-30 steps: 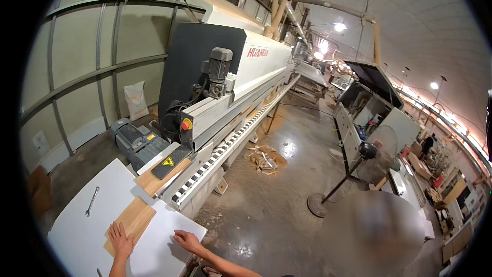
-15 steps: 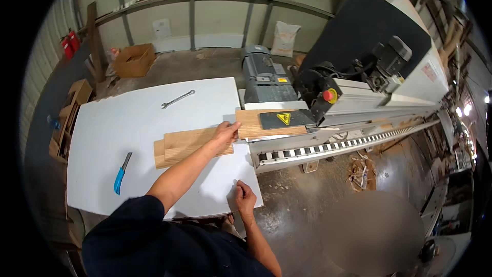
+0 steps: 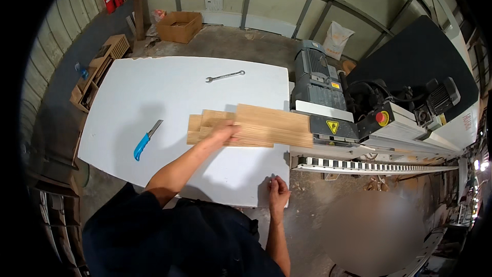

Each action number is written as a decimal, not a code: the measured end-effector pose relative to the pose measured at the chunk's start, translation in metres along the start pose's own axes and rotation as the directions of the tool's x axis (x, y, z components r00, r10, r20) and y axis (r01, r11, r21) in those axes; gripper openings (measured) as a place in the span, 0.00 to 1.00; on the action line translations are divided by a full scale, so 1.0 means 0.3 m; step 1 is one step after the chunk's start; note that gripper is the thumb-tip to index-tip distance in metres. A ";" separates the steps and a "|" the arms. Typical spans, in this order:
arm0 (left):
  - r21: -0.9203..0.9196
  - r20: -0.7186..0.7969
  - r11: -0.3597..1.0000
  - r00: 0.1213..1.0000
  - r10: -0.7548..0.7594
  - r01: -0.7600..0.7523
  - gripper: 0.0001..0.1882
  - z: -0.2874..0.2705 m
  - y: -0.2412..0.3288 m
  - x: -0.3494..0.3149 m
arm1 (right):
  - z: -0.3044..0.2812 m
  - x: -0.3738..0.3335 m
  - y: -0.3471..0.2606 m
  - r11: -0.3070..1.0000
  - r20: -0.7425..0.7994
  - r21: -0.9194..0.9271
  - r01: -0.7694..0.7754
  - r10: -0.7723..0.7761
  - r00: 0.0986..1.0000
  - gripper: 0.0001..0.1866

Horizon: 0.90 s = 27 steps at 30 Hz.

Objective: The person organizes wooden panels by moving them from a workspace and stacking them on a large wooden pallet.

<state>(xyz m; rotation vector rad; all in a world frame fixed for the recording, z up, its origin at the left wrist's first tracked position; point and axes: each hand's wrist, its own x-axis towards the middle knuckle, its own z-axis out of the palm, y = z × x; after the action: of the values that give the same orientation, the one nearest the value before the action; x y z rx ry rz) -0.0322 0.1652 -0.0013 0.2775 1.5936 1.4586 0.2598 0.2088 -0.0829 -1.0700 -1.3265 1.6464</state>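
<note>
A light wooden board is gripped at its left end by my left hand, thumb and fingers closed on it. It lies over other wooden boards stacked on the white table. The held board's right end reaches the dark machine guard, which has a yellow warning triangle. By the table's front right corner, my right hand is closed, fingers curled; whether something small is in them I cannot make out. A blue-handled knife lies left of the boards, a wrench beyond them.
The machine carries a grey motor, a red stop button and a long toothed conveyor track along its near side. Behind the table are a cardboard box and a white sack. Wooden crates stand at the left.
My left hand has drawn the board leftward from beneath the machine's guard, over the stacked boards. The view has turned, shifting the scene rightward. My right hand stays closed by the table's corner.
</note>
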 end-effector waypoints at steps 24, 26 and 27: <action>0.595 -0.469 0.790 0.862 0.193 0.147 0.23 -0.423 -0.147 0.009 | 0.407 0.491 0.020 0.750 0.142 -0.601 0.275 -0.238 0.961 0.11; 0.604 -0.454 0.783 0.872 0.183 0.150 0.22 -0.410 -0.132 -0.015 | 0.372 0.484 0.015 0.775 0.129 -0.582 0.246 -0.211 0.969 0.11; 0.615 -0.440 0.774 0.881 0.175 0.153 0.22 -0.416 -0.132 -0.043 | 0.364 0.452 0.007 0.793 0.139 -0.564 0.230 -0.183 0.973 0.12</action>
<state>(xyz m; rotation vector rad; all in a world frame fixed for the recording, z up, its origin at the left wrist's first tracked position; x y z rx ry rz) -0.1009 0.0627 -0.0466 0.3256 2.4917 0.9729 0.1084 0.2943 -0.0927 -1.1482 -1.9990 1.1462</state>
